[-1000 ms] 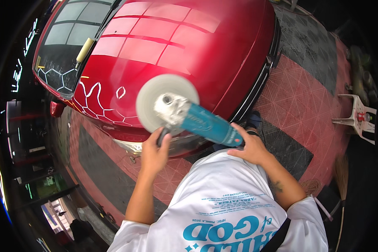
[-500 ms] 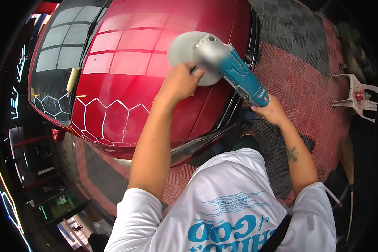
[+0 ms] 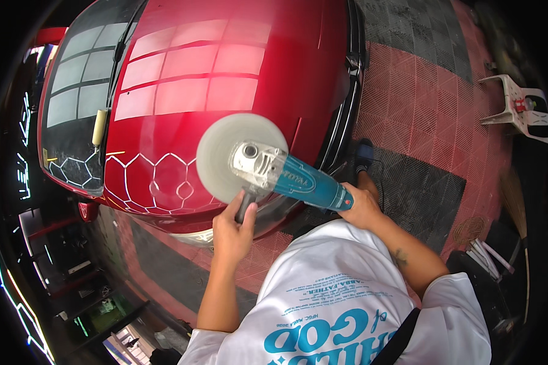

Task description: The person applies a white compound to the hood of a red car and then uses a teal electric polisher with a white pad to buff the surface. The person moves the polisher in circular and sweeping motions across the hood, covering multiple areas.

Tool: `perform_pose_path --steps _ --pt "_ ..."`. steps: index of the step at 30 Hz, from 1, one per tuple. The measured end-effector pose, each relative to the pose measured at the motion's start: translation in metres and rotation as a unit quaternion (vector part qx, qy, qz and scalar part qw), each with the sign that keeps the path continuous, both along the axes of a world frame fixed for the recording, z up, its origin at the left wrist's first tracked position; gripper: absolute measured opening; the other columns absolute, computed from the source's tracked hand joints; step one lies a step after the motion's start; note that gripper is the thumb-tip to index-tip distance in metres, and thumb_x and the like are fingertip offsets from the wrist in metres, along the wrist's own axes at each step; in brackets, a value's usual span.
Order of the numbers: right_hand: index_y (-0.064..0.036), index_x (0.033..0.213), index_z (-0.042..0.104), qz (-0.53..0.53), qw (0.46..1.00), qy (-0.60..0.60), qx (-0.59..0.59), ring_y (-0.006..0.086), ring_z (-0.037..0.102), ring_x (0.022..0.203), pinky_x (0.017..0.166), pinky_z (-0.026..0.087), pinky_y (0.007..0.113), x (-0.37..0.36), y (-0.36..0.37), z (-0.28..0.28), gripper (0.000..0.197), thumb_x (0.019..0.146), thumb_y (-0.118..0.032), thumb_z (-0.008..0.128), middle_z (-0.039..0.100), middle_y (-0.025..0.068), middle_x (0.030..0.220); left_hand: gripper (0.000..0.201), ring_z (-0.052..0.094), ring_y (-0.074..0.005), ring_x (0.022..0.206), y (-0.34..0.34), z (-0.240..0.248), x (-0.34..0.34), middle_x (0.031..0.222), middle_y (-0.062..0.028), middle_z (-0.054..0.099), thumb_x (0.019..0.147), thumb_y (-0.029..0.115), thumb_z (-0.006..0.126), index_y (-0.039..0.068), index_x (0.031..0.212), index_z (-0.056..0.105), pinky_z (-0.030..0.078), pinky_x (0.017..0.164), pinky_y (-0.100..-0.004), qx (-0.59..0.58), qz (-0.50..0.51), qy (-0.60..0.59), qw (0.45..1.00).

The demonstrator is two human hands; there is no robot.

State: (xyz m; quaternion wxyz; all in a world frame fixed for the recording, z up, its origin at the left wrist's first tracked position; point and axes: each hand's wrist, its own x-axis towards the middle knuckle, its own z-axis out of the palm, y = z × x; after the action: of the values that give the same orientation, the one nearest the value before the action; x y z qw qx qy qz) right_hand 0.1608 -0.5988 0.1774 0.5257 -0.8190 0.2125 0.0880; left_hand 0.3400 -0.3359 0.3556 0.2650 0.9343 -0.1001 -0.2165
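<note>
A teal rotary polisher (image 3: 307, 181) with a metal gear head lies across the near side of a glossy red car hood (image 3: 182, 131). Its round, pale polishing pad (image 3: 216, 158) is over the painted surface; whether it presses on the paint is hard to tell. My left hand (image 3: 234, 228) is closed round the dark side handle by the head. My right hand (image 3: 360, 207) grips the rear end of the teal body. Window panes and hexagonal lights reflect in the paint.
A yellowish cylindrical bottle (image 3: 99, 128) stands by the windshield (image 3: 73, 115). To the right are a pale plastic stool (image 3: 517, 109), a broom (image 3: 516, 201) and some white tubes (image 3: 490, 258). Red and grey grid tiles (image 3: 414, 115) cover the floor; a dark cord hangs near my foot (image 3: 364, 152).
Both hands have drawn the polisher toward me and to the left across the hood. The tool now points more sideways, and my left hand's hold on the side handle shows clearly.
</note>
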Motion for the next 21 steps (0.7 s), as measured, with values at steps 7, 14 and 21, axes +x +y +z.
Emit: perform_pose_path --steps 7,14,21 --pt "-0.0092 0.135 0.073 -0.092 0.989 -0.058 0.102 0.0454 0.080 0.115 0.099 0.064 0.051 -0.015 0.036 -0.071 0.049 0.090 -0.020 0.090 0.084 0.0232 0.118 0.055 0.078 -0.0295 0.072 0.005 -0.033 -0.018 0.098 -0.0293 0.081 0.109 0.028 0.080 -0.009 0.149 0.072 0.060 0.071 -0.0400 -0.028 -0.094 -0.082 0.992" --pt "-0.0046 0.133 0.075 -0.132 0.988 -0.055 0.054 0.0414 0.080 0.116 0.104 0.061 0.047 0.019 -0.042 -0.097 0.052 0.085 -0.018 0.092 0.083 0.0225 0.121 0.050 0.077 -0.0550 0.092 -0.122 -0.017 0.042 0.104 -0.0342 0.079 0.109 0.037 0.077 0.002 0.144 0.076 0.062 0.082 -0.0607 0.076 -0.172 -0.103 0.977" --pt "-0.0021 0.113 0.073 -0.123 0.985 -0.023 0.121 0.0161 0.070 0.068 0.066 0.059 0.038 0.082 -0.158 -0.094 0.032 0.090 -0.012 0.092 0.075 0.0050 0.082 0.052 0.079 -0.0537 0.097 -0.221 -0.026 0.110 0.102 -0.0354 0.079 0.109 0.040 0.076 0.004 0.145 0.077 0.063 0.085 -0.0561 0.047 -0.216 -0.204 0.954"
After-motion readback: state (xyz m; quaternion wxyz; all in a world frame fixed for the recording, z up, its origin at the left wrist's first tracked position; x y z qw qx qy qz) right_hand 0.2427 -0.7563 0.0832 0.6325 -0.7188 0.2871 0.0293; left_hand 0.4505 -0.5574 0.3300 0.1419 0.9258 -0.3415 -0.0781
